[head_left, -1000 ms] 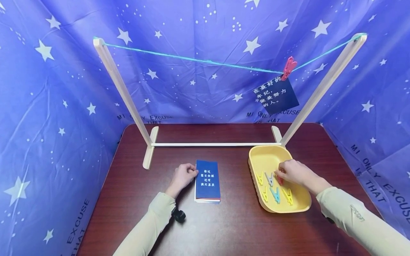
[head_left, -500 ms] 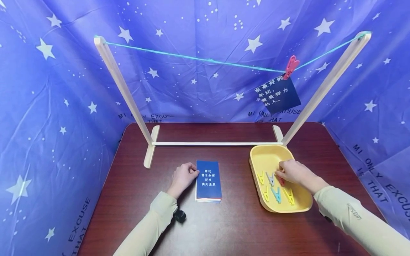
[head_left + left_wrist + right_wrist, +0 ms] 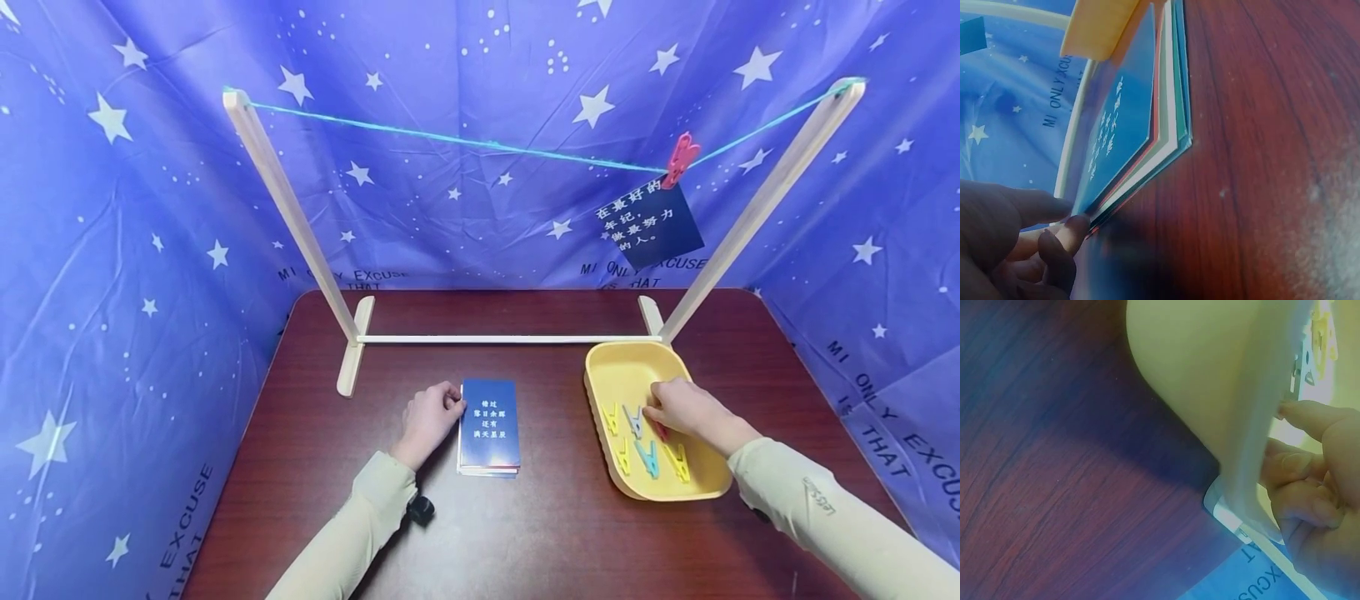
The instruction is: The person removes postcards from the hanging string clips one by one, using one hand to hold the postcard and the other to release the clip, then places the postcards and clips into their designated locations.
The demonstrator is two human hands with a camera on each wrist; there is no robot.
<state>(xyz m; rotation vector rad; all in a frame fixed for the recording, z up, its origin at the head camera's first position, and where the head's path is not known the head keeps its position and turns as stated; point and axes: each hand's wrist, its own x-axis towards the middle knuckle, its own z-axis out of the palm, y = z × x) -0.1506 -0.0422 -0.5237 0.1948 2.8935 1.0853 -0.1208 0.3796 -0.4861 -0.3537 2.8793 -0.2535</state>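
**Hands at the card stack and the peg tray**

Left hand (image 3: 429, 419) sits at the left edge of the stack of cards (image 3: 489, 425), mid-table; fingertips (image 3: 1075, 226) curl against the top blue card's corner, lifting it slightly. Right hand (image 3: 684, 408) is inside the yellow tray (image 3: 637, 360), fingers bent onto a red clothespin (image 3: 660, 430); whether they pinch it, cannot tell. Grey, blue and yellow pegs lie just beside.
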